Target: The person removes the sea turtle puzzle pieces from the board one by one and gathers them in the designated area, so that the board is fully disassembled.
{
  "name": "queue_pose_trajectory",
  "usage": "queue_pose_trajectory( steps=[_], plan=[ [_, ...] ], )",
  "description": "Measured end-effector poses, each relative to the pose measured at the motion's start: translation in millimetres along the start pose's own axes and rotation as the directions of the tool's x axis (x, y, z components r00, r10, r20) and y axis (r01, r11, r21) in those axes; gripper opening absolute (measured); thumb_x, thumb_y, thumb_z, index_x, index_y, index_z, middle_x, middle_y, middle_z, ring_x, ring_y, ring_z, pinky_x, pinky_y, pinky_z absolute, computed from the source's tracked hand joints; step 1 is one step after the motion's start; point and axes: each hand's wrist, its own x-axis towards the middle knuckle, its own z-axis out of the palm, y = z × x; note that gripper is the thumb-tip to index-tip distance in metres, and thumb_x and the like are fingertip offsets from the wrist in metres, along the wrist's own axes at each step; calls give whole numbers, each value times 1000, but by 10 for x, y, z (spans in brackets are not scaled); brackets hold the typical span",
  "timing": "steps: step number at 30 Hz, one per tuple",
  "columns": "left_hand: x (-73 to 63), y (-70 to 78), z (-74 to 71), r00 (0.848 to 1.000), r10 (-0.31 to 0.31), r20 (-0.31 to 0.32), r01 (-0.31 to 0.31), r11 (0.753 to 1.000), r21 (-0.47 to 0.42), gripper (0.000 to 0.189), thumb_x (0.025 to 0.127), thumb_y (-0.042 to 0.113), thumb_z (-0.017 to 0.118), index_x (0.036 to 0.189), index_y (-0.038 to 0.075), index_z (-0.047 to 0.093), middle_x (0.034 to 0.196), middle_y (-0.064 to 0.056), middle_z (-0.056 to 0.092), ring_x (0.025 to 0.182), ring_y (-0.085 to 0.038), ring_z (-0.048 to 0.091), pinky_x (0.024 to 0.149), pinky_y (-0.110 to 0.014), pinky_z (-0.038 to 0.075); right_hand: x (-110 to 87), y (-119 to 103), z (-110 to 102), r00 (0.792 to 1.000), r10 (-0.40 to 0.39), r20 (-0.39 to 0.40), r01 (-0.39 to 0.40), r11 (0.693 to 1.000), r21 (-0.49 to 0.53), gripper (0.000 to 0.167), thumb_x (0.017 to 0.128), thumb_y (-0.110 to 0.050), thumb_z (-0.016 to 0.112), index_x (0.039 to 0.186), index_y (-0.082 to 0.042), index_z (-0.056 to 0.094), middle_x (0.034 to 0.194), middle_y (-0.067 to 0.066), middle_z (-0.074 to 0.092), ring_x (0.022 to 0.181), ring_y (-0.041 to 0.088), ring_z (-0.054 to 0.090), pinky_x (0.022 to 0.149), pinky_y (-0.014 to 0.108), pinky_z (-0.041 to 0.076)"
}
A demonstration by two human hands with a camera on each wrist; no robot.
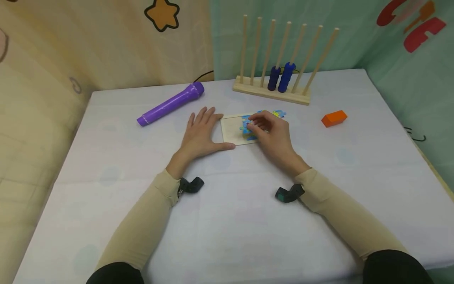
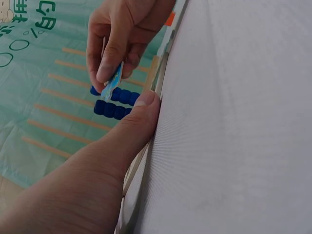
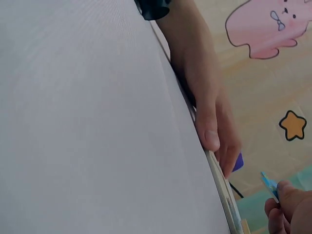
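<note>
A blue jigsaw puzzle piece (image 2: pixel 115 84) is pinched between the thumb and fingers of my right hand (image 1: pixel 272 136), held a little above a pale wooden puzzle board (image 1: pixel 231 130). Other blue pieces lie on the board's right part, partly hidden beneath that hand. My left hand (image 1: pixel 201 136) rests at the board's left end, fingers spread, with the thumb along the near edge. In the right wrist view the left thumb (image 3: pixel 210 139) touches the board's rim. A loose blue and yellow piece (image 1: pixel 279 113) shows at the board's far right.
A purple toy microphone (image 1: pixel 171 104) lies at the back left. Behind the board stands a wooden peg rack (image 1: pixel 271 92) with dark blue beads (image 1: pixel 286 77) on two of its pegs. An orange block (image 1: pixel 334 118) sits to the right on the white tablecloth (image 1: pixel 234 221).
</note>
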Motion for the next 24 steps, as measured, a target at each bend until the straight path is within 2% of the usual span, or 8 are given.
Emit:
queue_pose_trajectory(
  steps=[6,13,20,24],
  plan=[
    [-19,5,-7,1000,-13,17,13,1000,2,113,75,82,74,163,21,36,176,-9,20,165,-31,4,132,-57,-3,-44,55,-327,996,74,-42,-77,994,-75,20,98,-23,77,114,-11,76,107,2,75,89,10,68,83,15,55],
    [-6,16,-16,1000,-10,24,10,1000,1,113,75,82,74,163,22,36,177,-8,18,166,-30,3,132,-56,-5,-176,175,-670,984,140,-114,-156,977,-142,22,100,-23,75,114,-7,77,108,9,77,88,8,67,82,10,53],
    [1,5,-19,999,-13,29,13,1000,3,113,76,83,73,163,22,35,177,-7,17,166,-29,2,132,-56,-6,-249,282,-744,981,150,-119,-176,951,-255,21,101,-23,74,110,-5,78,100,11,77,80,4,61,74,9,48],
    [-7,1,-14,999,-18,33,18,1000,-3,113,76,82,73,164,23,35,177,-7,17,166,-29,1,132,-55,-6,-276,311,-735,985,136,-105,-162,939,-304,19,101,-21,74,109,-5,78,97,13,77,80,8,61,72,7,45]
  ],
)
